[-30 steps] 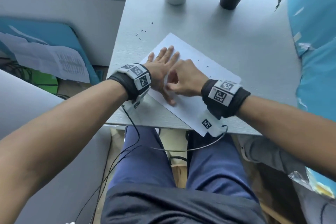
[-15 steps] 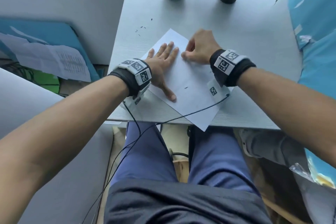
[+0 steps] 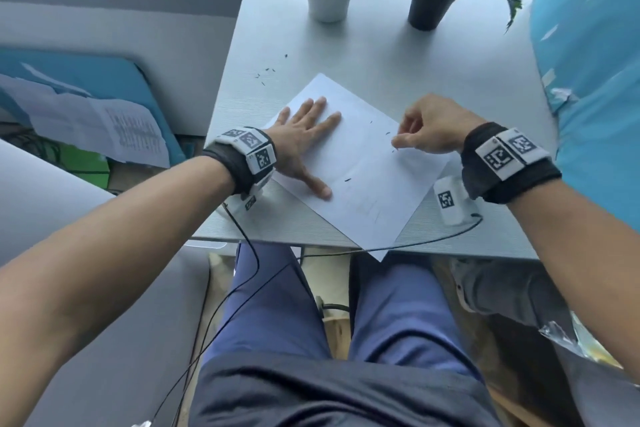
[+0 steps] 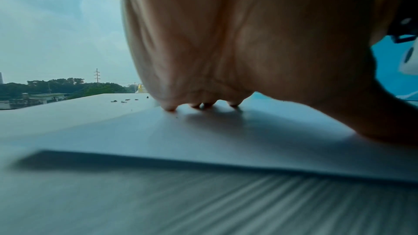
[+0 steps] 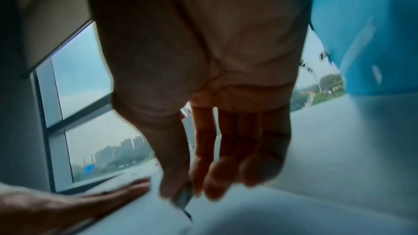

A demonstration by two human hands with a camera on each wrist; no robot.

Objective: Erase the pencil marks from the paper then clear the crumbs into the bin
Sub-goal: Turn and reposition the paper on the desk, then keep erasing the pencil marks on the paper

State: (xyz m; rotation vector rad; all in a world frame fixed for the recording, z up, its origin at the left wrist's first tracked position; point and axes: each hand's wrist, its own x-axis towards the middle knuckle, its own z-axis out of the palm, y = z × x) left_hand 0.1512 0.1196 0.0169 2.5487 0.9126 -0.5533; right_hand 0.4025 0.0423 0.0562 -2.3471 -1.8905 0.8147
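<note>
The paper [image 3: 360, 163] lies flat and turned at a slant on the bench [image 3: 398, 55], with its near corner poking over the front edge. My left hand [image 3: 301, 139] is spread flat on the paper's left part, fingers straight, pressing it down so it cannot slide. My right hand [image 3: 429, 125] is over the right part of the sheet. Its thumb and first finger pinch something small and grey, which I think is the eraser [image 5: 184, 197], though the wrist view is too blurry to be sure. The other fingers are loosely curled.

I can see faint pencil marks [image 3: 367, 210] low on the sheet, so I think the rubbing is not done. Dark crumbs [image 3: 348, 179] sit on the paper, and more crumbs are on the bench past the far-left corner. I cannot see the bin in any view.

To do this step well, I would keep the left hand flat and close to the spot I rub, so the paper does not crease or tear. I would rub with short, soft strokes going away from the pressing hand. I would keep the pinch firm, since the eraser is tiny. I would not sweep fast, or crumbs may fly off the bench. The corner hanging over the edge could bend, so I would rub only where the bench is under the paper.
</note>
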